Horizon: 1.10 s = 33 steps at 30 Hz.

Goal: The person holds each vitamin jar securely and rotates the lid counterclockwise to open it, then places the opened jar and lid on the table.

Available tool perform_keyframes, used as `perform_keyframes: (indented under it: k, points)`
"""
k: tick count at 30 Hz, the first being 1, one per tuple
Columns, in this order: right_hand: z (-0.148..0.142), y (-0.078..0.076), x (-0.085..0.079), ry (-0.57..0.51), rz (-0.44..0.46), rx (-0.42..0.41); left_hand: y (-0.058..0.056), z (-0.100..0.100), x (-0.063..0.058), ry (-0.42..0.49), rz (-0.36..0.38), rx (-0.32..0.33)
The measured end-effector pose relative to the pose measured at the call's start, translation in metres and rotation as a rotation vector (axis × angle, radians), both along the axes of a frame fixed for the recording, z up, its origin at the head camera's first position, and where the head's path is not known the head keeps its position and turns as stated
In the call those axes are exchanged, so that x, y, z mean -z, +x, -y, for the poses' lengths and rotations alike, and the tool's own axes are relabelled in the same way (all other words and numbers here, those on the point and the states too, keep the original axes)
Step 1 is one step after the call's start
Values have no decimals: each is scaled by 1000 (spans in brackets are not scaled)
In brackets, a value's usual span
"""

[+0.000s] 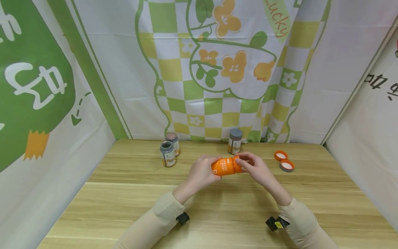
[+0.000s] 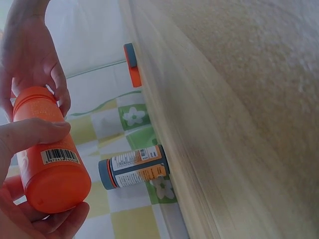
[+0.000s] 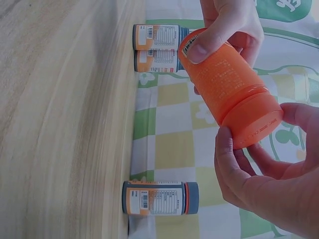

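We see the orange bottle (image 1: 224, 167) held above the worktop (image 1: 140, 207), tipped far toward its side, with the left hand (image 1: 201, 170) curled round its body and the right hand (image 1: 256, 167) pinching the orange cap (image 3: 252, 119) between thumb and fingers. If the cap comes loose at this tilt, we judge any contents could spill. A slack left grip might let the body twist with it. A leftward swing could topple the uncapped grey bottle (image 1: 168, 157).

Head pic bright w/ soft light, wrist pics dimmer & hazier.
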State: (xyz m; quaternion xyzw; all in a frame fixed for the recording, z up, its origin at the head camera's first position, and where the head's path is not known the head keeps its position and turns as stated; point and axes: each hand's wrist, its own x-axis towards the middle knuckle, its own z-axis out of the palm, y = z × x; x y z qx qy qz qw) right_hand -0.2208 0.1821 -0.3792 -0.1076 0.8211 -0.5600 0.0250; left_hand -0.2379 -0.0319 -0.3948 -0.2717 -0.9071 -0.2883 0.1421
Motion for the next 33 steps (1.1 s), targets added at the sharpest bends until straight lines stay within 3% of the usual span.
perform_keyframes:
  k: [16,33]
  points:
    - [-4,1,2,32,-173,-32,0,0,-1,1,18,5]
    - [-11,0,6,-116,-298,-210,1,-1,-1,10,41,15]
